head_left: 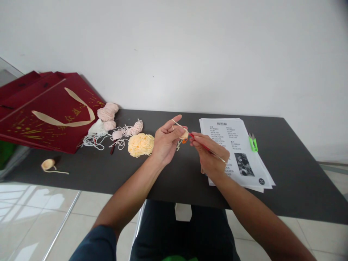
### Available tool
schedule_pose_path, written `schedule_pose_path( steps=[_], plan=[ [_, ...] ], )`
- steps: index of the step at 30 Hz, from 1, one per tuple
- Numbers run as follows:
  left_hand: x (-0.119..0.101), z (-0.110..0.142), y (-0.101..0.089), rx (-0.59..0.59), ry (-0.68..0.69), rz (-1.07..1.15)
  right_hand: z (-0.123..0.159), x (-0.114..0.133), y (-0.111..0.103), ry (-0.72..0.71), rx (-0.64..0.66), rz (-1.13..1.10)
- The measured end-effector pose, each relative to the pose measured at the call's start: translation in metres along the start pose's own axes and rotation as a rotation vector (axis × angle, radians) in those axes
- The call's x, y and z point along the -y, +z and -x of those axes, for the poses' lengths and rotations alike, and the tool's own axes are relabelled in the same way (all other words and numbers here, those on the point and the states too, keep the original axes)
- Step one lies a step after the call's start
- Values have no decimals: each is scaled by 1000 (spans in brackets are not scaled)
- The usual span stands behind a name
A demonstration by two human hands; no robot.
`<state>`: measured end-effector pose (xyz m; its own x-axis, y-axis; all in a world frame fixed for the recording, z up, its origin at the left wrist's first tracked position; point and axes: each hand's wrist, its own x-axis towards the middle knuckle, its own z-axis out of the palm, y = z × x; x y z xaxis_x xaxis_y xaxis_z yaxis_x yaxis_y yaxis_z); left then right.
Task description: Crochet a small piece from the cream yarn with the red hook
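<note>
Over the middle of the dark table, my left hand (169, 139) pinches a small pale-yellow crochet piece (185, 135), with yarn running over its raised index finger. An orange bit, perhaps a stitch marker (184, 141), shows at the piece's lower edge. My right hand (212, 150) is closed round a crochet hook (208, 148) with a red grip, its tip end directed at the piece. Whether the hook is inside a stitch is too small to tell. Just left of my left hand lies a ball of yellow yarn (140, 145).
Printed pattern sheets (231, 145) lie right of my hands, with green thread snips (253, 142) on their edge. Pink yarn (108, 111), white yarn (95, 137) and a dark red stick (112, 149) lie left. Dark red paper bags (54, 108) stand behind a small cream crochet cup (48, 164).
</note>
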<state>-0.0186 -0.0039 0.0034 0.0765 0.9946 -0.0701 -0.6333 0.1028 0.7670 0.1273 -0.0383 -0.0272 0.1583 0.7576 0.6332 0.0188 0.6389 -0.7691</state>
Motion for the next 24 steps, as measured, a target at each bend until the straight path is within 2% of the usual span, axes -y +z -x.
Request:
schedule_pose_path(
  steps=[3, 7, 17, 24],
  plan=[
    [-1, 0, 1, 13, -8, -4, -8, -2, 1, 239, -80, -254],
    [0, 2, 3, 36, 20, -43, -21, 1, 0, 360, -86, -453],
    [3, 4, 3, 36, 71, -99, -28, 8, -7, 393, -110, -481],
    [3, 2, 0, 65, 94, -114, -33, 6, -10, 337, -113, -477]
  ],
)
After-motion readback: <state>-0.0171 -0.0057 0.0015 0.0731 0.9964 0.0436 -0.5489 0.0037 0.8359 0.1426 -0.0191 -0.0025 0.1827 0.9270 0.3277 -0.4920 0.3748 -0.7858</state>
